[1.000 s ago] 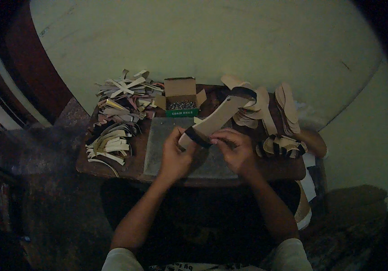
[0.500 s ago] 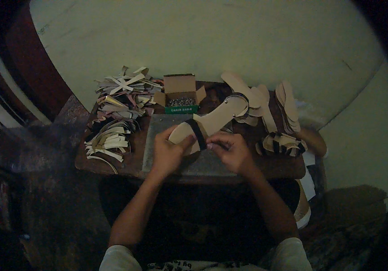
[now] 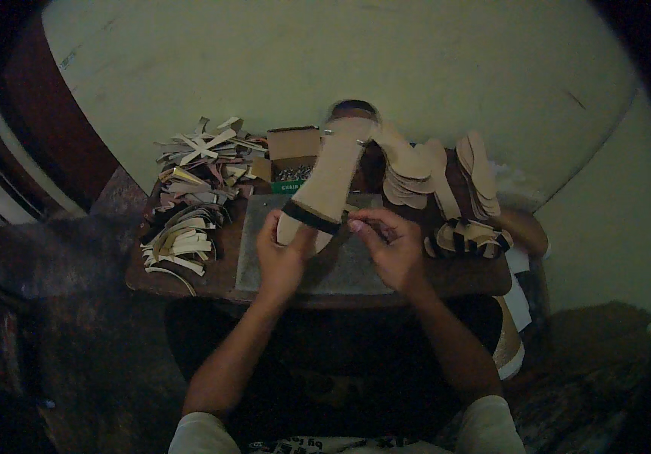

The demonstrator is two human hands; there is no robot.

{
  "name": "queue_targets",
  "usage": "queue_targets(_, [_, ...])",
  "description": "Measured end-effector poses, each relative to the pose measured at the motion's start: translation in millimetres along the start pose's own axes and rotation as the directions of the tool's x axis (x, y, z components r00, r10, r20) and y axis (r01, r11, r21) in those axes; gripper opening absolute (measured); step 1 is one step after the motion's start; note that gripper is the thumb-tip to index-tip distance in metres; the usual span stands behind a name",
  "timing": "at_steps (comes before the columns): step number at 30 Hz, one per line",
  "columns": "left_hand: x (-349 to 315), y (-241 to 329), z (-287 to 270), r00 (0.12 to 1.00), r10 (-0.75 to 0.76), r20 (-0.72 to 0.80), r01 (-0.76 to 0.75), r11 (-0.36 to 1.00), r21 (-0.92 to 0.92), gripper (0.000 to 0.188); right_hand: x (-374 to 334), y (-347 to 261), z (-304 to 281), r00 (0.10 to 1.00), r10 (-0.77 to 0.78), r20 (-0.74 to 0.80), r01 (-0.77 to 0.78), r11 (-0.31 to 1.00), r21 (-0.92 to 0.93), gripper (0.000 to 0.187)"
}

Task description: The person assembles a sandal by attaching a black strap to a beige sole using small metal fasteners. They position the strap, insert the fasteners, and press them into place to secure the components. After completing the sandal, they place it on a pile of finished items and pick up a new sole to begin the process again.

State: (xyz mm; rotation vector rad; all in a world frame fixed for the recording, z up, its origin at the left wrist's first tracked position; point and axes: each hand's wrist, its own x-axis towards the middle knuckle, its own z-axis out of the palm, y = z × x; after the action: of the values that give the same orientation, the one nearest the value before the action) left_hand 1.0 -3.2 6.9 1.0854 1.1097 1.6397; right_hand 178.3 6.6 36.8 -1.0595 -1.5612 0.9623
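My left hand [image 3: 284, 253] grips the toe end of a beige sandal sole [image 3: 327, 170], which is held up and tilted above the work board. A black strap [image 3: 306, 218] crosses the sole near the toes. At the far end a dark heel strap [image 3: 355, 107] loops upward, with shiny metal fasteners at its sides. My right hand [image 3: 395, 250] is at the sole's right edge, thumb and fingertips pinched on the end of the black strap. Its fingers partly hide that strap end.
A grey board [image 3: 272, 265] lies on the dark wooden table [image 3: 469, 276]. Cut strips [image 3: 189, 178] are heaped at the left. Behind the sole stands an open box [image 3: 293, 144] of small metal pieces. Beige soles [image 3: 409, 170] and strap pieces [image 3: 465, 238] lie at the right.
The sole has swung leftward and more upright, its heel end now pointing away from me. My left hand keeps its grip, and my right hand stays at the strap's right end.
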Motion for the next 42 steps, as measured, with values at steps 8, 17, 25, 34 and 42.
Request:
queue_targets(8, [-3.7, -23.3, 3.6, 0.921, -0.384, 0.072, 0.365, 0.779, -0.509, 0.027, -6.6, 26.8, 20.7, 0.986, 0.158, -0.047, -0.156, 0.986, 0.055, 0.023])
queue_targets(17, [-27.0, -30.4, 24.1, 0.923, -0.36, 0.133, 0.376, 0.779, -0.502, 0.03, -3.8, 37.3, 20.8, 0.931, 0.361, -0.052, -0.323, 0.882, 0.343, 0.026])
queue_targets(25, [-8.9, -2.3, 3.5, 0.81, -0.531, 0.247, 0.476, 0.843, 0.253, 0.038, 14.7, 35.6, -18.1, 0.976, 0.115, -0.186, -0.135, 0.986, -0.1, 0.022])
queue_targets(34, [-4.5, 55.1, 2.8, 0.642, 0.545, 0.539, -0.714, 0.171, 0.679, 0.03, 10.6, 14.7, -31.7, 0.961, 0.046, 0.272, 0.043, 0.95, -0.31, 0.023])
queue_targets(42, [-9.3, 20.9, -5.2, 0.838, 0.073, 0.541, -0.409, 0.739, 0.535, 0.03, 5.2, 12.9, -24.7, 0.927, 0.052, 0.371, 0.062, 0.955, -0.29, 0.019])
